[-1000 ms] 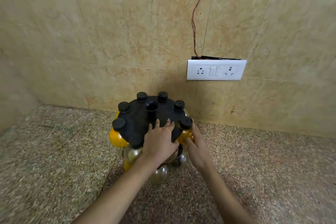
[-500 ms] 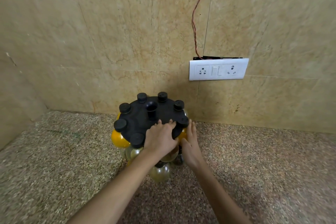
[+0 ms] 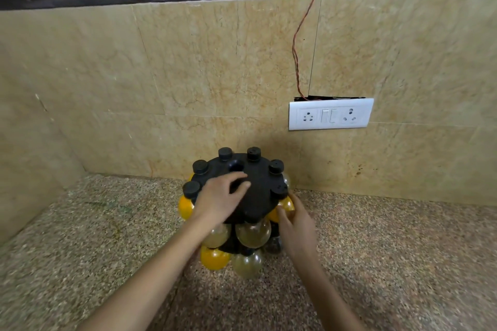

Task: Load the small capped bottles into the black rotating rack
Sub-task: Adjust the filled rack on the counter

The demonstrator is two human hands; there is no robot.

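Head-worn view, down onto rack [image 3: 261, 196]

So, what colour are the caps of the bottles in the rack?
The caps are black, like the rack; head view.

Black round rack [image 3: 258, 196] stands upright, ringed with black-capped bottles [image 3: 253, 232].

Dim, warm, diffuse indoor light. Shadows soft: one dark patch on the countertop [image 3: 231, 301] in front of the rack [image 3: 258, 196]. Small glints on the round bottles [image 3: 252, 232]. Left hand [image 3: 219, 203] motion-blurred at the fingers, right hand [image 3: 297, 226] slightly soft. Strip above the wall tiles [image 3: 215, 62] is underexposed, near black. Wide-angle lens bows tile seams toward the frame edges.
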